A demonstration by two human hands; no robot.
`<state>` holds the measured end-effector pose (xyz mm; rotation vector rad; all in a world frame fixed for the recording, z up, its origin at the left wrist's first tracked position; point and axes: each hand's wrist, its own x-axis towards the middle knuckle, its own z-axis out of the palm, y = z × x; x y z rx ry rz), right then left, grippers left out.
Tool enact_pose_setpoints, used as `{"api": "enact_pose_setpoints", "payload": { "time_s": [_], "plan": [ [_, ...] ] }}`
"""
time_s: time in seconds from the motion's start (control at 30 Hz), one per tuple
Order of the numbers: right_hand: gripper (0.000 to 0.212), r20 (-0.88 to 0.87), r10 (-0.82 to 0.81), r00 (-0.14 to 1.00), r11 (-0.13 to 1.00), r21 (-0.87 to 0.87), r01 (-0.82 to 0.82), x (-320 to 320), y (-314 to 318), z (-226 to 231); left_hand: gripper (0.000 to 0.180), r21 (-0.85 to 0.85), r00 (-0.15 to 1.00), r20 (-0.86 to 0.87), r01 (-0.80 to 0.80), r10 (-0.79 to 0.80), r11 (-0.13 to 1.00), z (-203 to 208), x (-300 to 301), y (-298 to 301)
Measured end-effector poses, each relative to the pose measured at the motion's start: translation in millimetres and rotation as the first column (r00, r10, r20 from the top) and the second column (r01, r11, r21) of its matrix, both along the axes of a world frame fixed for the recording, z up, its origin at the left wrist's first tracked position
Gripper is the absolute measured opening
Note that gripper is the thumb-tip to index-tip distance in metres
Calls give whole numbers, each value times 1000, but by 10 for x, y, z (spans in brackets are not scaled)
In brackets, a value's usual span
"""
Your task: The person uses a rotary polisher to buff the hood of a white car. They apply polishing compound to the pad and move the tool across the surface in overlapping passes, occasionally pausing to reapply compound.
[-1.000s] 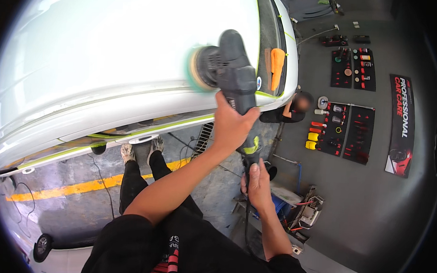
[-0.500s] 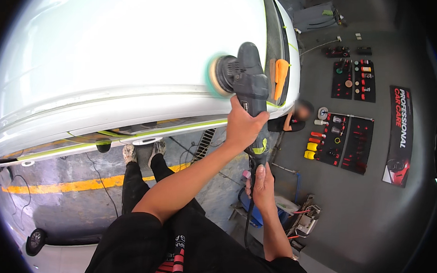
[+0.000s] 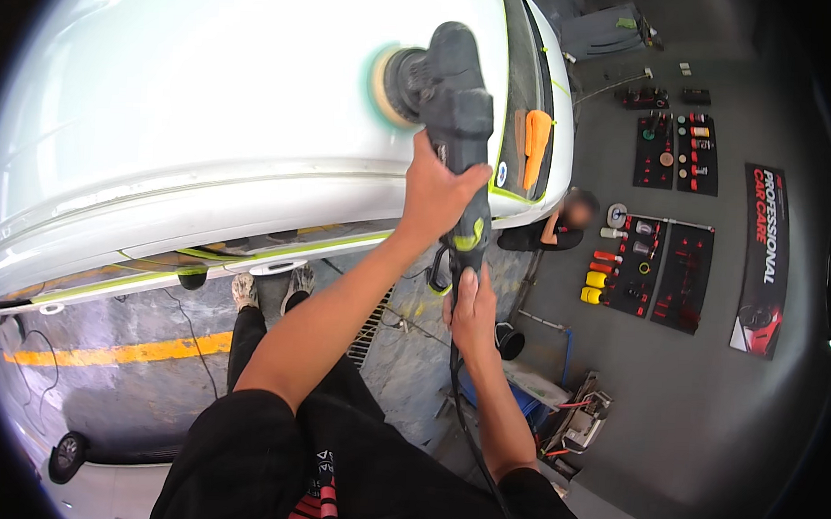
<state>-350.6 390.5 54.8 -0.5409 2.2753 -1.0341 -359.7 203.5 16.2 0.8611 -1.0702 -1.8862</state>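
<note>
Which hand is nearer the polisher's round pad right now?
Left. The left hand grips the front part of the polisher, close behind the pad; the right hand is farther away, at the polisher's rear end.

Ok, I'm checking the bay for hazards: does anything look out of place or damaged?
No obvious spill or damage. Slightly odd is the orange cloth on the window of the white car, because it looks loose near the polisher.
</note>
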Motion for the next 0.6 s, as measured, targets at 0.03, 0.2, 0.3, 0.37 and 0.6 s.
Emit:
{"api": "enact_pose_setpoints", "payload": {
  "time_s": [0.03, 0.2, 0.3, 0.37, 0.6],
  "plan": [
    [50, -12, -38, 999, 998, -42, 37, -99, -114, -92, 72, -17, 1000, -24, 6, -7, 1000, -68, -146, -114],
    [45, -99, 22, 995, 991, -130, -35, -308, -477, -440, 71, -10, 995, -66, 73, -74, 997, -169, -297, -520],
    [40, -111, 20, 994, 998, -50, -26, -168, -228, -534, 77, -39, 993, -102, 49, -52, 998, -326, -169, -335],
    [39, -132, 39, 991, 998, -42, -45, 4, -7, -615, 80, -94, 990, -136, 10, -23, 996, -392, -50, -123],
    [40, -146, 35, 989, 991, -123, -54, -211, -536, -626, 81, -53, 994, -64, 80, -84, 995, -270, -208, -583]
  ]
}}
